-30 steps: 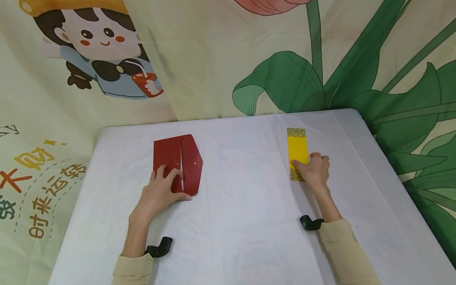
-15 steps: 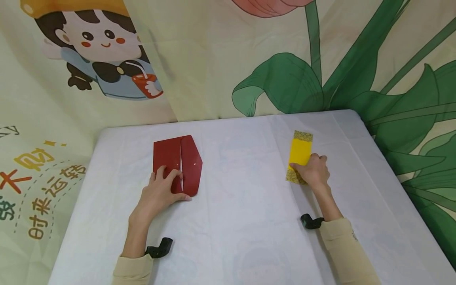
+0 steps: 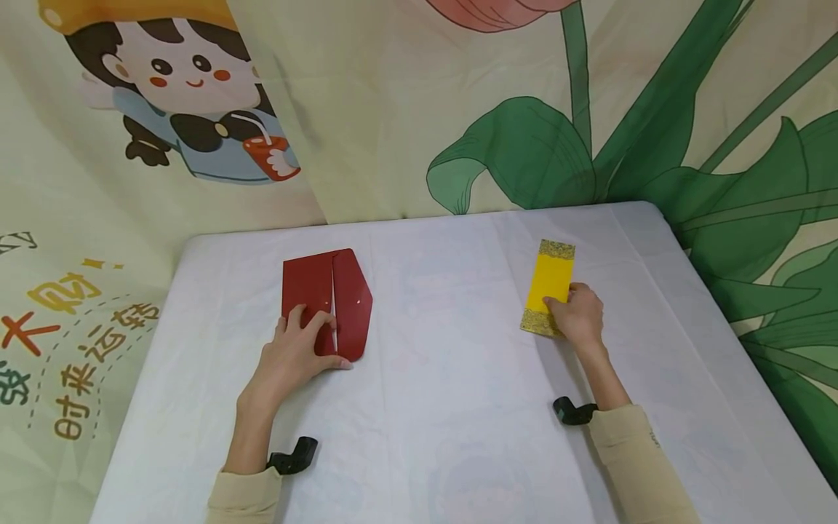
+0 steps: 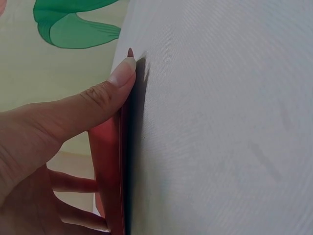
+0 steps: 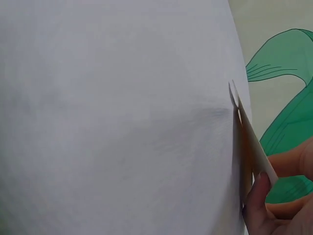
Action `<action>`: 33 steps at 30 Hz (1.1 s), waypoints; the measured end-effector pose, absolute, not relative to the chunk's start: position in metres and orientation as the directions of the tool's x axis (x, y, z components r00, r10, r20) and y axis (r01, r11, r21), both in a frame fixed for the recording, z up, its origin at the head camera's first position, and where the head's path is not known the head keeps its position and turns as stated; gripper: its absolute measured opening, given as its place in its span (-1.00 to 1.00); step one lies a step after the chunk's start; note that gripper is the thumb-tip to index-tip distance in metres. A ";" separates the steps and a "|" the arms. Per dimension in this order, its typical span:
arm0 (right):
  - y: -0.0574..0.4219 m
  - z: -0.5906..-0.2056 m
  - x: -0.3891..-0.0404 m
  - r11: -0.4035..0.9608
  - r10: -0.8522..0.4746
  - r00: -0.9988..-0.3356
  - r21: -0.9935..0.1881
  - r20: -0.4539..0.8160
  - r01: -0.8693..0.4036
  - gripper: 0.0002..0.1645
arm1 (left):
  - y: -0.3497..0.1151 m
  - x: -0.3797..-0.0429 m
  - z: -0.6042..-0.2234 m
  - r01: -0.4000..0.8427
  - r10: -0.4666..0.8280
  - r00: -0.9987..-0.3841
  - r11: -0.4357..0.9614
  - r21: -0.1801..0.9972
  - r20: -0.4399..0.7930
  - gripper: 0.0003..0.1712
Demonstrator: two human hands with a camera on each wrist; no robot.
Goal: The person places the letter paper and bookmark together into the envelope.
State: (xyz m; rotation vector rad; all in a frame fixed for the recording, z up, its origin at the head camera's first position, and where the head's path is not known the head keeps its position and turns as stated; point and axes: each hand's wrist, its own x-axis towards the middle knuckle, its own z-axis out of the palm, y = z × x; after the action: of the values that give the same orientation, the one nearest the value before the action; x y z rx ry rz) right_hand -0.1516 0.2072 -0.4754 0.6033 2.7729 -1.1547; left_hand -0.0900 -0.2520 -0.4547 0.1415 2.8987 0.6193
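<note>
Red, at left, the envelope lies on the desk, its near edge pinched by the left grip; at right, we see the yellow packet, pinched by the right grip, freshly turned aslant: active handling, we judge, centres here.

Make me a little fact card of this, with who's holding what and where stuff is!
Left hand: rests on the red envelope
Right hand: holds the yellow card near its lower end, thumb on top
Red envelope: on the table, pointed flap toward the right
Yellow card: to the right of the envelope, speckled gold at both ends
Table: covered in white
Behind: backdrop with a cartoon child and green leaves
</note>
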 end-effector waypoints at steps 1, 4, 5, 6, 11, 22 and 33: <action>0.207 -0.475 -0.152 0.624 0.331 -0.917 -0.678 -0.221 0.389 -0.24 | -0.252 -0.090 -0.455 0.055 0.128 -0.980 0.909 0.413 -0.152 -0.24; 0.205 -0.475 -0.154 0.583 0.340 -0.914 -0.713 -0.221 0.389 -0.32 | -0.253 -0.089 -0.455 0.052 0.127 -0.980 0.909 0.414 -0.156 -0.23; 0.204 -0.474 -0.154 0.565 0.345 -0.912 -0.727 -0.222 0.391 -0.35 | -0.253 -0.089 -0.455 0.051 0.126 -0.980 0.909 0.414 -0.156 -0.23; 0.203 -0.474 -0.154 0.548 0.351 -0.910 -0.739 -0.221 0.391 -0.37 | -0.253 -0.089 -0.455 0.050 0.126 -0.980 0.909 0.414 -0.157 -0.23; 0.199 -0.475 -0.155 0.482 0.347 -0.908 -0.786 -0.234 0.387 -0.40 | -0.253 -0.089 -0.456 0.048 0.126 -0.979 0.908 0.417 -0.161 -0.24; 0.191 -0.478 -0.157 0.324 0.311 -0.910 -0.870 -0.275 0.373 -0.40 | -0.254 -0.089 -0.456 0.045 0.124 -0.979 0.908 0.418 -0.163 -0.24; 0.180 -0.484 -0.157 0.276 0.224 -0.920 -0.885 -0.321 0.375 -0.38 | -0.253 -0.091 -0.455 0.043 0.124 -0.978 0.908 0.417 -0.170 -0.23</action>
State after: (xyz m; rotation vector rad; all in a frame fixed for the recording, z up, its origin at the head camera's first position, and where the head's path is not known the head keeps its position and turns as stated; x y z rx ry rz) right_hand -0.1572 0.1802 -0.4841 0.5673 2.4005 -1.7230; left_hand -0.0905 -0.2526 -0.4547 0.1269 2.8790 0.6225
